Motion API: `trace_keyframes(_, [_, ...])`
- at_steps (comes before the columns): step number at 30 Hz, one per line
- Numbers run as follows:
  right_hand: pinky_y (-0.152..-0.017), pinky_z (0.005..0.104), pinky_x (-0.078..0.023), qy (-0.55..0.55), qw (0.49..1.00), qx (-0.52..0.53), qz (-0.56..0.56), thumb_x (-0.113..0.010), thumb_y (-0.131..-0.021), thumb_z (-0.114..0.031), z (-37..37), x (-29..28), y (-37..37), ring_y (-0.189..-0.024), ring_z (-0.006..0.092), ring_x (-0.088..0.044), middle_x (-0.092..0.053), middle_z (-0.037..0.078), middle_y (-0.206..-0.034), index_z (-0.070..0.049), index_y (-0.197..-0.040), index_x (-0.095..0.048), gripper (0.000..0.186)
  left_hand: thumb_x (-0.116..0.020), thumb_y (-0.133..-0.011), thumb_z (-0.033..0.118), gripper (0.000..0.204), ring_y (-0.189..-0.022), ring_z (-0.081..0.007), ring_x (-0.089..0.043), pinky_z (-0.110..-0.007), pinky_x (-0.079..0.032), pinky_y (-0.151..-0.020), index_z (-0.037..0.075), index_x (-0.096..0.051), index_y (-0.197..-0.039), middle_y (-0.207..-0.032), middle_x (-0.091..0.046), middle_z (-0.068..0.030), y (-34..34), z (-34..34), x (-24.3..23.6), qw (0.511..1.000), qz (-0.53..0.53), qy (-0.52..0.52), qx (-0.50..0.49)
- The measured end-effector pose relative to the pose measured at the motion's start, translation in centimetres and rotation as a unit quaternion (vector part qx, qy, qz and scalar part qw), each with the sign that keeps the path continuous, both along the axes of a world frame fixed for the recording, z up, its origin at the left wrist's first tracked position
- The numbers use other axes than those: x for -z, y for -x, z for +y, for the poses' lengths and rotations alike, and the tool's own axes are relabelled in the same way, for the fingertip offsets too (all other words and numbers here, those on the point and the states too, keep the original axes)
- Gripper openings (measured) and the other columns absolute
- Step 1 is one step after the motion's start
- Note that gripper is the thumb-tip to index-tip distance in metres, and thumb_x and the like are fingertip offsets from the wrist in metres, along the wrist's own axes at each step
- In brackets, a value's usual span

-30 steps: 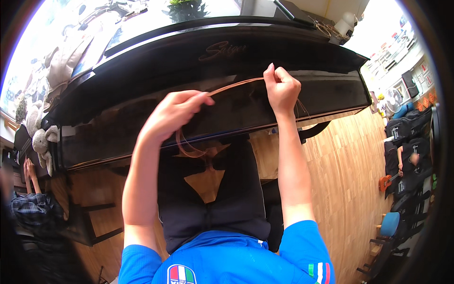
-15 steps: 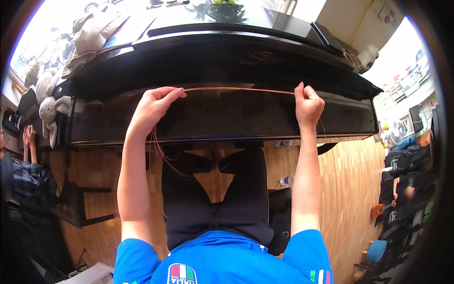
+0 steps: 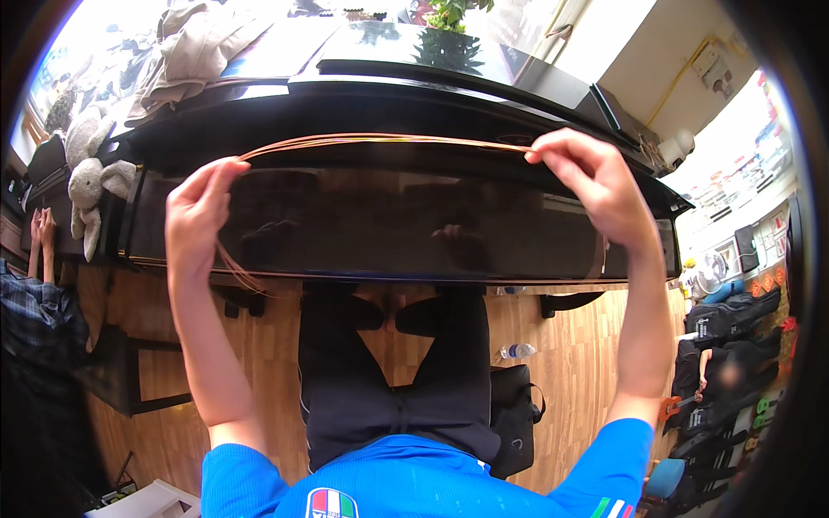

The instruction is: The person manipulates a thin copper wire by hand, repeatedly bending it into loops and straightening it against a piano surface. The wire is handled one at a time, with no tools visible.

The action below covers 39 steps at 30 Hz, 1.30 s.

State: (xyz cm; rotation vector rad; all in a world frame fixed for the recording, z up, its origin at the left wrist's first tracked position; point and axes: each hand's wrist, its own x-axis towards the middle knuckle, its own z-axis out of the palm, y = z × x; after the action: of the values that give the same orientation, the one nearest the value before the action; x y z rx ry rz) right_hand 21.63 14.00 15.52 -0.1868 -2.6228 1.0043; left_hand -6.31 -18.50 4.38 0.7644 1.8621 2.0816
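Note:
Between my two hands stretches a bundle of thin orange strings point(image 3: 389, 138), bowing slightly upward in front of the black piano. My left hand point(image 3: 199, 207) pinches the bundle at its left end, thumb against the fingers. Loose string loops hang below that hand toward the piano's lower edge. At the other end, my right hand point(image 3: 600, 186) pinches the strings between thumb and fingertips. A short thin tail shows beneath the right wrist. Whether the strands are cord or wire I cannot tell.
The shiny black piano point(image 3: 414, 224) spans ahead, its cover down. At its left lie a grey plush rabbit point(image 3: 86, 186) and a beige cloth point(image 3: 194, 52). Another person's hands point(image 3: 41, 229) rest at far left. A bottle point(image 3: 518, 350) and black bag point(image 3: 514, 414) are on the floor.
My hands have moved farther apart, left hand to the left and right hand to the right. More string now spans between them, arched higher. My head view has shifted slightly.

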Motion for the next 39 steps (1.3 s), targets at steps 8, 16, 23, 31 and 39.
trace_keyframes(8, [-0.085, 0.0382, -0.055, -0.451, 0.868, -0.174, 0.118, -0.064, -0.097, -0.023, 1.6, -7.2, 15.4, -0.087, 0.0268, -0.072, -0.075, 0.011, -0.09, -0.009, -0.103, -0.076, 0.019, -0.057, -0.104, 0.016, 0.029, -0.053, 0.0006, -0.021, -0.02, -0.016, -0.046, -0.004, -0.063, -0.124, -0.069, -0.038, 0.0069, 0.2, -8.4, -3.6, 0.968, 0.084, -0.152, -0.179])
trace_keyframes(16, [-0.074, 0.0414, -0.056, -0.281, 0.957, 0.055, 0.057, -0.064, -0.085, 0.002, -4.2, -10.2, 25.7, -0.079, 0.0283, -0.072, -0.073, 0.017, -0.08, 0.003, -0.093, -0.075, 0.013, -0.053, -0.105, 0.016, 0.034, -0.054, 0.0022, -0.022, -0.018, -0.018, -0.046, -0.006, -0.061, -0.13, -0.08, -0.057, 0.0039, -1.3, -8.1, -6.9, 0.966, 0.205, -0.091, -0.13])
trace_keyframes(23, [-0.074, 0.0355, -0.056, -0.277, 0.929, 0.021, 0.245, -0.068, -0.084, -0.013, 5.0, -5.6, 34.4, -0.079, 0.0263, -0.074, -0.073, 0.021, -0.086, 0.001, -0.092, -0.075, 0.017, -0.053, -0.105, 0.017, 0.033, -0.055, 0.0037, -0.033, -0.013, -0.025, -0.049, 0.001, -0.063, -0.131, -0.13, -0.067, -0.0092, -1.2, -2.7, -7.5, 0.948, 0.263, 0.087, -0.156])
trace_keyframes(31, [-0.079, 0.0412, -0.055, -0.26, 0.927, 0.115, 0.245, -0.069, -0.085, -0.019, 11.8, -0.1, 37.5, -0.088, 0.0347, -0.072, -0.073, 0.021, -0.09, -0.002, -0.094, -0.074, 0.02, -0.057, -0.103, 0.012, 0.025, -0.061, 0.0023, -0.036, -0.015, -0.026, -0.053, 0.001, -0.069, -0.122, -0.11, -0.072, -0.0028, 1.0, 0.9, -6.9, 0.92, 0.309, 0.085, -0.224])
trace_keyframes(39, [-0.084, 0.0424, -0.056, -0.37, 0.908, 0.193, 0.049, -0.069, -0.084, -0.024, 15.7, 3.0, 40.3, -0.094, 0.0342, -0.071, -0.073, 0.02, -0.094, -0.004, -0.096, -0.076, 0.024, -0.061, -0.102, 0.018, 0.021, -0.064, 0.0002, -0.039, -0.016, -0.03, -0.059, 0.001, -0.066, -0.114, -0.079, -0.065, 0.0049, 4.9, 4.7, -6.1, 0.921, 0.263, 0.136, -0.251])
